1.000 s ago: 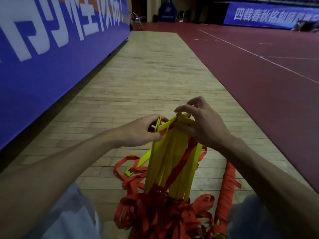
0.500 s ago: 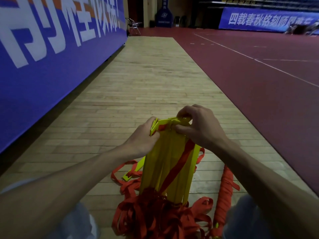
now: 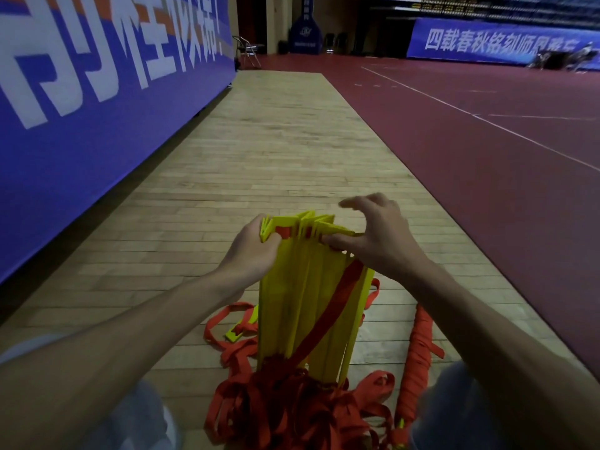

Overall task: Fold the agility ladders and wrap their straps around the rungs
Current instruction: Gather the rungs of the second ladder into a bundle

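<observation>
A stack of yellow ladder rungs [image 3: 305,297] stands on end between my knees on the wooden floor. My left hand [image 3: 251,251] grips the left top corner of the stack. My right hand [image 3: 378,235] is at the right top corner, its thumb pressing the rung ends while the fingers arch above them, spread. Orange straps [image 3: 292,407] lie in a tangled heap at the foot of the stack, and one strap [image 3: 328,316] runs diagonally up across the rungs. One loose yellow rung end [image 3: 238,332] pokes out low on the left.
A second ladder [image 3: 417,358], wrapped tight in orange strap, lies on the floor to the right by my knee. A blue banner wall [image 3: 97,108] runs along the left. Red court floor [image 3: 487,157] lies to the right, and a metal chair [image 3: 248,50] stands far back.
My right hand's fingers have lifted off the rung tops and spread, leaving the thumb on them. The rung tops have fanned wider. My left hand kept its grip.
</observation>
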The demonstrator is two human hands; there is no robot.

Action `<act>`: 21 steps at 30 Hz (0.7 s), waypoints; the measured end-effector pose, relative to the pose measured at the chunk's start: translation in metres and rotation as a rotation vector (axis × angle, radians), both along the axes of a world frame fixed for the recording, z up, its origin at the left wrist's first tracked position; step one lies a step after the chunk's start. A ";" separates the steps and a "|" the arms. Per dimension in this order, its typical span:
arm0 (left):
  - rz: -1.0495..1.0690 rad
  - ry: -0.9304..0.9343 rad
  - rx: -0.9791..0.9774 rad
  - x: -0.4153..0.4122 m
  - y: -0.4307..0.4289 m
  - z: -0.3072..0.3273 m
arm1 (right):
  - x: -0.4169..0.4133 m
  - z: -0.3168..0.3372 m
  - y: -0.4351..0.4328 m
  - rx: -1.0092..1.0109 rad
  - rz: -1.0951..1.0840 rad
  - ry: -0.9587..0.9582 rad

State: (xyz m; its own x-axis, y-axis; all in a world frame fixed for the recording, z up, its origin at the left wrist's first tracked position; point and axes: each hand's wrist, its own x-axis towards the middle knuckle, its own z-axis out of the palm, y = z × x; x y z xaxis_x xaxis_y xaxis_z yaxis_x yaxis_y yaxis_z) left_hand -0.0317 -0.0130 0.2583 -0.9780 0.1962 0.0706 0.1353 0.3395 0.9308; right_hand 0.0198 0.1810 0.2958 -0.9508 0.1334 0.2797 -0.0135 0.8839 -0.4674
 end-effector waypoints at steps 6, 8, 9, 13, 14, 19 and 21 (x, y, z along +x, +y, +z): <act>0.260 -0.039 0.099 -0.018 -0.007 0.000 | -0.003 -0.005 0.011 -0.266 -0.146 -0.173; 0.291 -0.060 0.118 -0.021 -0.009 0.001 | -0.003 -0.005 0.012 -0.394 -0.141 -0.201; 0.289 -0.073 0.118 -0.022 -0.010 0.001 | -0.004 -0.006 0.012 -0.458 -0.130 -0.208; 0.174 -0.140 0.096 -0.020 -0.013 0.001 | -0.007 -0.012 0.009 -0.392 -0.052 -0.227; 0.124 -0.153 0.088 -0.019 -0.012 0.001 | -0.009 -0.013 0.008 -0.397 -0.036 -0.234; -0.163 -0.152 0.070 -0.008 -0.006 0.003 | -0.016 -0.015 0.002 -0.552 -0.001 -0.193; -0.185 -0.130 0.057 -0.007 -0.006 0.004 | -0.018 -0.016 0.005 -0.613 -0.010 -0.183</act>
